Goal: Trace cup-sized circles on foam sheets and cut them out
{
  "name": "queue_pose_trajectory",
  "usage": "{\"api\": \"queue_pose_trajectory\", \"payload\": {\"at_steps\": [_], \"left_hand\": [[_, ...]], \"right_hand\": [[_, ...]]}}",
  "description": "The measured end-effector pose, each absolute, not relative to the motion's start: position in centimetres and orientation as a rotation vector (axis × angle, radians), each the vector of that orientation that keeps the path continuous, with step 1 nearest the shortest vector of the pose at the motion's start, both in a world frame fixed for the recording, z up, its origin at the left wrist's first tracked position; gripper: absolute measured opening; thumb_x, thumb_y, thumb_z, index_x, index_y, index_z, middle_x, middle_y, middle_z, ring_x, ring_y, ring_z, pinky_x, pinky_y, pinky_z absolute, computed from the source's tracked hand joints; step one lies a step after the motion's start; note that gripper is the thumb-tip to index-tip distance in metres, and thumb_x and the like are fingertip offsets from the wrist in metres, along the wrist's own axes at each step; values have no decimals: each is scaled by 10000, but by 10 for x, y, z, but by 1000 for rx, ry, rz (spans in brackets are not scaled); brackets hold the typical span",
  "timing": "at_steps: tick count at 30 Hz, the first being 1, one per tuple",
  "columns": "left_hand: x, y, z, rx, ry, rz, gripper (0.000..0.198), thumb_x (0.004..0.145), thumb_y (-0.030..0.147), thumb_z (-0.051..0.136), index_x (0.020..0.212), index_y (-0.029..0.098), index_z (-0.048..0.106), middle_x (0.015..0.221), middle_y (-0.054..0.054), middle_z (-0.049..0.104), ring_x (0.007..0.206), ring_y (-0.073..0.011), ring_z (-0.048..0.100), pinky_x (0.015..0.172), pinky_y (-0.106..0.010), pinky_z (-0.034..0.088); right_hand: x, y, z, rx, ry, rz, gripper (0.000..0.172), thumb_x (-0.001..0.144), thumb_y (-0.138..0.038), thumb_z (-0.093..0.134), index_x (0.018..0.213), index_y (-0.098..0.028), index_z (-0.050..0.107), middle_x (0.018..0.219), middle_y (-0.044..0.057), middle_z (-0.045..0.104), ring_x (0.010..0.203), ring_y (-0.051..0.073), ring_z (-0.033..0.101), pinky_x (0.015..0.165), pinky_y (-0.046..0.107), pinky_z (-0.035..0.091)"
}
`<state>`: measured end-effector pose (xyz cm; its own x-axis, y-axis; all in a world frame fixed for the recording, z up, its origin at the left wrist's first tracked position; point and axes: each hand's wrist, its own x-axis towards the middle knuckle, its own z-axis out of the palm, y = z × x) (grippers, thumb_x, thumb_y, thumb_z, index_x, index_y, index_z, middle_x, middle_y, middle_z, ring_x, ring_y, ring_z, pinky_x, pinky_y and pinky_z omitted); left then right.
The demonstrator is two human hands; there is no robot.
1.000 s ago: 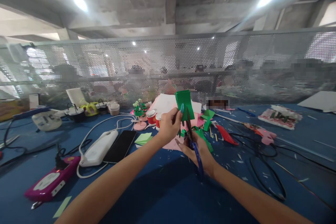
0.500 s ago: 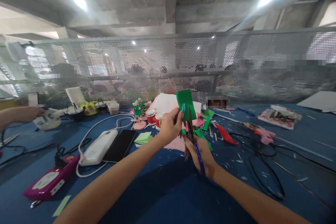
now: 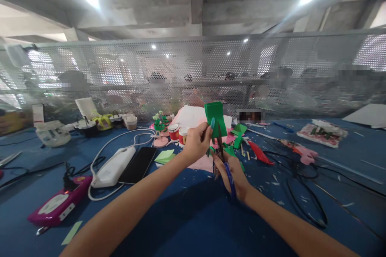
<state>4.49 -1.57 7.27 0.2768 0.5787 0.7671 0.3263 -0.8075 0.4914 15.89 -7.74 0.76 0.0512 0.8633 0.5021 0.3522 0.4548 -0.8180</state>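
My left hand [image 3: 197, 140] pinches a folded piece of green paper [image 3: 214, 113] by its lower left edge, holding it upright above the table. Blue-handled scissors [image 3: 229, 180] are in my right hand [image 3: 237, 176], with the fingers closed round the handles. Their dark blades point upward and meet the lower part of the green paper; whether they are cutting at this instant I cannot tell. Behind and below my hands lie green paper scraps [image 3: 239, 134] and a pink sheet [image 3: 202, 163], partly hidden by my hands.
Left of my arms are a black phone [image 3: 138, 165], a white power bank [image 3: 113, 167] with a cable, and a magenta power strip [image 3: 60, 202]. Red-and-white tubs [image 3: 173, 132] stand behind my left hand. A pink glue gun [image 3: 303, 155] and black cords lie right. A perforated screen [image 3: 193, 60] closes the back.
Another person's hand at the far left has left the clear jar and gone out of view. My hands, the scissors and the green paper have shifted very slightly right.
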Motion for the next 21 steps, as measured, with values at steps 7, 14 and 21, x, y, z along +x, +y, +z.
{"api": "queue_pose_trajectory", "payload": {"at_steps": [7, 14, 21], "left_hand": [[44, -14, 73, 2336, 846, 1566, 341, 856, 361, 385, 572, 194, 298, 460, 76, 276, 430, -65, 276, 445, -218, 207], [44, -14, 73, 2329, 807, 1566, 339, 861, 357, 388, 575, 190, 314, 462, 76, 278, 433, -63, 269, 437, -212, 207], [45, -14, 71, 2374, 814, 1576, 326, 863, 330, 391, 578, 188, 318, 449, 75, 300, 424, -59, 288, 440, -211, 221]], "right_hand": [[158, -77, 7, -1120, -1540, 536, 282, 861, -372, 474, 643, -193, 471, 476, -38, 490, 425, 119, 516, 446, 220, 396], [158, -78, 8, -1085, -1564, 510, 290, 865, -386, 467, 655, -188, 487, 494, -36, 509, 445, 113, 518, 463, 215, 386], [159, -78, 8, -1140, -1543, 469, 312, 868, -433, 437, 721, -177, 537, 499, -27, 521, 461, 122, 513, 469, 220, 388]]}}
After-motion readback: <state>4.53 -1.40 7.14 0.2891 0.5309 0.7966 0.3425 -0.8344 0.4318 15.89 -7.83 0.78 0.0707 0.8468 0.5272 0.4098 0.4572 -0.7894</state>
